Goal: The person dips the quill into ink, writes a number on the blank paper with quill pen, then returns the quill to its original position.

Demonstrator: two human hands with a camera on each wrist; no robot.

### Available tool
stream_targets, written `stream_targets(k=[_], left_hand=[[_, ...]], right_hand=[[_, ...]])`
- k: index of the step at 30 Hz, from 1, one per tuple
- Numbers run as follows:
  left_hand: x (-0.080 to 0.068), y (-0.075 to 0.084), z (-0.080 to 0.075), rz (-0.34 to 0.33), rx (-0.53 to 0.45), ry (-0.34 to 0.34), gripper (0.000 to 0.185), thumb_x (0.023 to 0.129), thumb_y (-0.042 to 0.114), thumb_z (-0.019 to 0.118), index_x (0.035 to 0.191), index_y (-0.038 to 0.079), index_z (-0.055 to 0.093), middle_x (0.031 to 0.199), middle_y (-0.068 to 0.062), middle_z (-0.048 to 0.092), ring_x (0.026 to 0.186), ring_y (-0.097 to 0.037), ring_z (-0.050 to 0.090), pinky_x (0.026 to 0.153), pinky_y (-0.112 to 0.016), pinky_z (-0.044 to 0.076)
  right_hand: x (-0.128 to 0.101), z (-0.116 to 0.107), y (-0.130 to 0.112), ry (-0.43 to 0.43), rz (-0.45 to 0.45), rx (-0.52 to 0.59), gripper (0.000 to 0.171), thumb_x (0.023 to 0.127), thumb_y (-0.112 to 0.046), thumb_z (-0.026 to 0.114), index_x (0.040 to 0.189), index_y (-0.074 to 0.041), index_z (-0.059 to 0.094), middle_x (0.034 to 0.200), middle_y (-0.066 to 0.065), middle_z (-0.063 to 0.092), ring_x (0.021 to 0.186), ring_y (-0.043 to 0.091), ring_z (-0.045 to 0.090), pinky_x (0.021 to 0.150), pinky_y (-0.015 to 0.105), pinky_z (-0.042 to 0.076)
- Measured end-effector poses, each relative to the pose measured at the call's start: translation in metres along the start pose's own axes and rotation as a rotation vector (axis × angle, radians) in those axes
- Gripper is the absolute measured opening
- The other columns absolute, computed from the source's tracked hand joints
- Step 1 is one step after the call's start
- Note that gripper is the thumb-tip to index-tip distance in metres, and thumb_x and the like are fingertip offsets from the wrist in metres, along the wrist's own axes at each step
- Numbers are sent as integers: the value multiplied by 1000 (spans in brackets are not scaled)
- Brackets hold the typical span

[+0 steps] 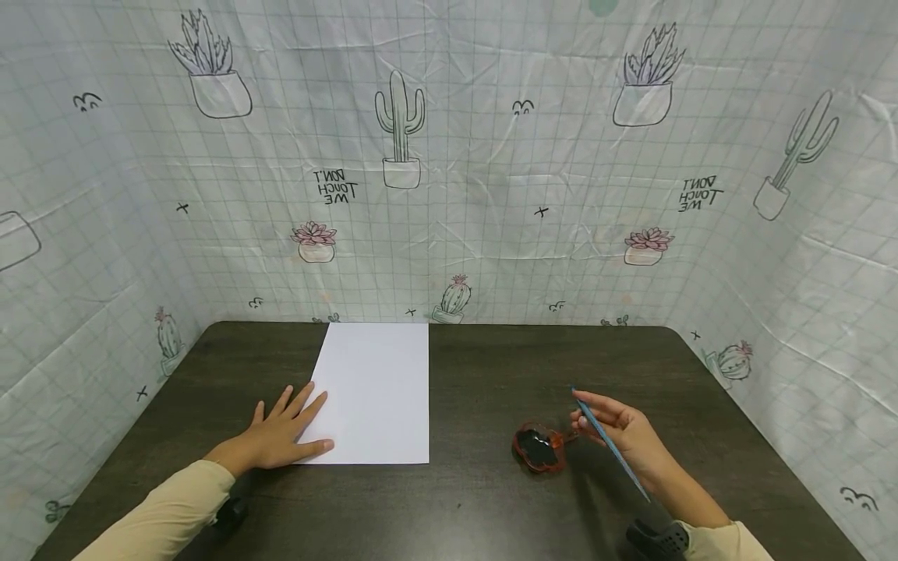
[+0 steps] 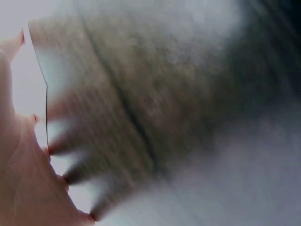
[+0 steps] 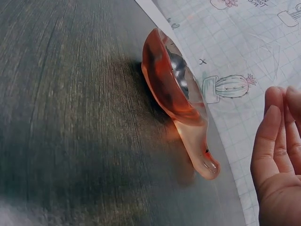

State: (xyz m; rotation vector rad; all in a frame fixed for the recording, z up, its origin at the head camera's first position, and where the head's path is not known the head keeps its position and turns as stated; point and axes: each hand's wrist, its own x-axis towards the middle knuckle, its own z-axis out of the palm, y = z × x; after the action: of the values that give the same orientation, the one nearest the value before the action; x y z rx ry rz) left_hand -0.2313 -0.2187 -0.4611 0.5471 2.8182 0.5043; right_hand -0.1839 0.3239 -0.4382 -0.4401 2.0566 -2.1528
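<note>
My left hand (image 1: pixel 281 436) lies flat with fingers spread, its fingers and thumb over the left edge of a white sheet of paper (image 1: pixel 379 389). In the left wrist view, part of that hand (image 2: pixel 26 169) shows at the left side. A slim blue pen-like stick (image 1: pixel 611 444) is pinched between the thumb and fingers of my right hand (image 1: pixel 631 436), slanting down towards the wrist; its kind cannot be told. Just left of that hand sits a small translucent red dish (image 1: pixel 517 456) with dark liquid. The right wrist view shows the dish's side (image 3: pixel 162 84) and its short handle.
The dark wood-grain table (image 1: pixel 470 514) spreads under everything. A pale grid-patterned curtain (image 1: pixel 477 156) with cactus drawings stands behind it and on both sides. The paper's far edge reaches the table's back edge.
</note>
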Motion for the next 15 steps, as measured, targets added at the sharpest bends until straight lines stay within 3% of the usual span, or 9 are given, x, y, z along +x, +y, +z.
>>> stream_targets(k=[5, 12, 15], left_hand=[[1, -1, 0, 11, -9, 8, 90, 87, 64, 54, 154, 14, 22, 160, -17, 5, 142, -51, -1, 98, -77, -6], [-1, 0, 1, 9, 2, 13, 90, 87, 65, 54, 154, 15, 22, 160, -16, 5, 142, -50, -1, 99, -77, -5], [-1, 0, 1, 12, 5, 19, 90, 87, 64, 54, 154, 15, 22, 160, -17, 6, 142, -51, 0, 98, -78, -4]], right_hand=[[0, 3, -1, 52, 13, 13, 35, 98, -3, 53, 132, -7, 56, 108, 0, 70, 100, 13, 67, 89, 26, 52], [2, 3, 1, 15, -32, -2, 35, 99, 0, 48, 124, -21, 60, 106, -1, 71, 97, 8, 68, 87, 24, 52], [3, 2, 2, -1, -19, -22, 33, 100, -2, 47, 125, -20, 58, 107, -2, 70, 98, 9, 67, 87, 22, 51]])
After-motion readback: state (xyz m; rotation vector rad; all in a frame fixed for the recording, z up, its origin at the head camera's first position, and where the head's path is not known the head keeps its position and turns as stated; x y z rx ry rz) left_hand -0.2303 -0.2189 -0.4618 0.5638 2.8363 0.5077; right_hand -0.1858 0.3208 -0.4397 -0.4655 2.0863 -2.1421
